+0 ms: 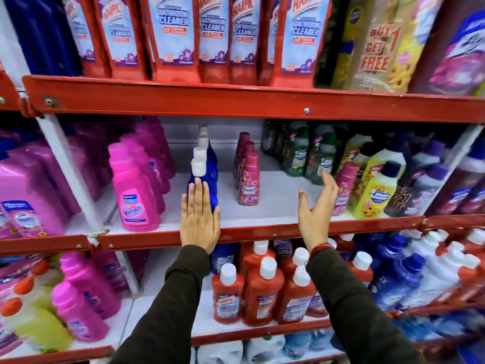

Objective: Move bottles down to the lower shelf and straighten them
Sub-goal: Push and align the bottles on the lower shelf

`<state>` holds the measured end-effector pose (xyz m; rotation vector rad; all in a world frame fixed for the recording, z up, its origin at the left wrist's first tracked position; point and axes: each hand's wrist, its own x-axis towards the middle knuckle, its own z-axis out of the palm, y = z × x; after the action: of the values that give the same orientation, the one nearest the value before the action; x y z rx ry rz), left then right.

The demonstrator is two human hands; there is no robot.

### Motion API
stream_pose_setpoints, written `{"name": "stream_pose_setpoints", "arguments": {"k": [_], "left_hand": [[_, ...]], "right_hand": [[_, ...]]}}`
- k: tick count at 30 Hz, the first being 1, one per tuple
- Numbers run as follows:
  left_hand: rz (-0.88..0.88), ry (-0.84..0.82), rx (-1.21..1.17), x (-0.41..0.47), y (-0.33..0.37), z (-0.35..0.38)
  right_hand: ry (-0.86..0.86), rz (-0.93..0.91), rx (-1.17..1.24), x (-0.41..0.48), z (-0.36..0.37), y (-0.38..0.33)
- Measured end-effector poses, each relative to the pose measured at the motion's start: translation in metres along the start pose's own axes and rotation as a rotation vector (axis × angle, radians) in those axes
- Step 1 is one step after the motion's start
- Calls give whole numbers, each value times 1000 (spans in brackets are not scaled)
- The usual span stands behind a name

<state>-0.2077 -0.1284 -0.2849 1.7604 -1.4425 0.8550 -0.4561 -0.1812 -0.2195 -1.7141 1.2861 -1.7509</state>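
I see my left hand lying flat, fingers straight, against the front blue bottle of a white-capped row on the middle shelf. My right hand is spread wide, grasping nothing, near the pink Comfort bottles. A pink Vanish bottle stands left. Below, red Harpic bottles fill the lower shelf. Red-edged store racking all around.

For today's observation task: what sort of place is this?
Likely a shop's cleaning aisle: red shelves packed with rows of identical Harpic bottles, plus a "Buy 1 Get 1 Free" pack.
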Motion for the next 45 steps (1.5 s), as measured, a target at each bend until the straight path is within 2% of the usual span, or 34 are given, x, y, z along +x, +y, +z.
{"name": "stream_pose_setpoints", "arguments": {"k": [4,9,13,23,33,45], "left_hand": [[17,21,-11,-3,-4,4],[36,33,-18,-4,-4,5],[33,29,-17,-4,-5,7],[21,19,-26,-5,-5,8],[17,13,-30,-4,-6,7],[18,2,-12,-4,-6,4]], "right_hand": [[119,116,-36,27,-16,17],[103,303,-106,53,-28,41],[83,338,-133,60,-34,54],[14,237,-121,50,-36,47],[-147,107,53,11,14,-13],[-228,77,36,-22,63,-28]]}}
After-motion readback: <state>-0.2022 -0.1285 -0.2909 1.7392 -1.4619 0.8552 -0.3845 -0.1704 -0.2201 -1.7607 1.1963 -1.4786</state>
